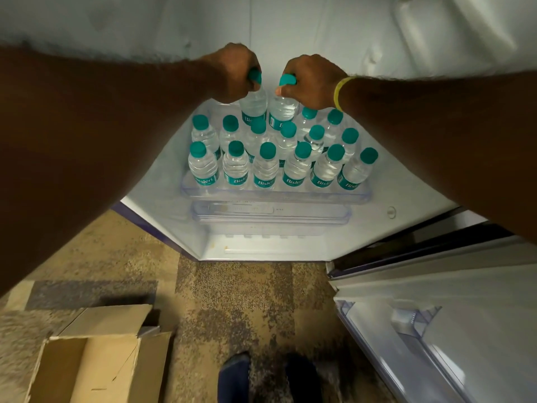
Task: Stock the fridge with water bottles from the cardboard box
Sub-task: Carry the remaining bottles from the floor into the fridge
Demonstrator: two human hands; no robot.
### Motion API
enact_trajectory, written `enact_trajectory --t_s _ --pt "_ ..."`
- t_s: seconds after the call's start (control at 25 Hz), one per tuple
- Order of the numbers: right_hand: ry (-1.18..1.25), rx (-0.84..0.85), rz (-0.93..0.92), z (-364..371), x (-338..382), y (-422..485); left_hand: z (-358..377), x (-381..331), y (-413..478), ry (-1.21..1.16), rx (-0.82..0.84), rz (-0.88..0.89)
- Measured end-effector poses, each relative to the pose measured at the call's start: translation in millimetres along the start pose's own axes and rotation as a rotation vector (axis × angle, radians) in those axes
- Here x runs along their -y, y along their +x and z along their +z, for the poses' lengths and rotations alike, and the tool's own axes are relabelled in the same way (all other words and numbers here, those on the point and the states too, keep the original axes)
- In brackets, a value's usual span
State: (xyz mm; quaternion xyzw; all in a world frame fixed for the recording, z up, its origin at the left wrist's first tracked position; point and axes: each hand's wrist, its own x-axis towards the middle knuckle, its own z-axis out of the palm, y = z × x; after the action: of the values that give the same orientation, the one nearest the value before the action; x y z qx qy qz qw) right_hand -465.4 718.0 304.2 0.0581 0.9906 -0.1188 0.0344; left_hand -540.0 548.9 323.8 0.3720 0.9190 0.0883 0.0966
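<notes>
"Bisleri" is printed in white on the teal label wrapped around each of the bottles (266,170) in the front row; it is read whole on the leftmost one and is cut short on the others by the curve of the plastic. 14 bottles are stood upright in the fridge (148,181), packed cap to cap on a clear plastic shelf (290,196): 6 in front, 6 behind them and 2 at the back right. Each is made of clear ribbed plastic, filled with water and closed by a round teal screw cap. 2 more are held just above the back row, side by side and almost touching. The left bottle (253,104) is gripped at the neck by the left hand (232,72), the fingers curled tightly round it below the cap. The right bottle (283,110) is gripped the same way by the right hand (312,82), with the thumb pressed against the neck. On their labels only the first letters can be made out. A yellow wristband (338,93) is worn on the right wrist. A smaller clear tray (270,213) is fixed below the shelf; faint writing on it cannot be read. A brown cardboard box (96,365) is set on the mottled carpet (232,301) at lower left, with its flaps open. 2 dark shoes (235,376) are seen at the bottom edge.
</notes>
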Motion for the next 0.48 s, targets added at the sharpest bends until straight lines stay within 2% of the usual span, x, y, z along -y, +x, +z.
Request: enact_trajectory --t_s 0.48 --pt "-0.115 0.104 0.034 34.4 -5.7 6.6 29.4 12.5 6.9 -0.007 0.145 -0.001"
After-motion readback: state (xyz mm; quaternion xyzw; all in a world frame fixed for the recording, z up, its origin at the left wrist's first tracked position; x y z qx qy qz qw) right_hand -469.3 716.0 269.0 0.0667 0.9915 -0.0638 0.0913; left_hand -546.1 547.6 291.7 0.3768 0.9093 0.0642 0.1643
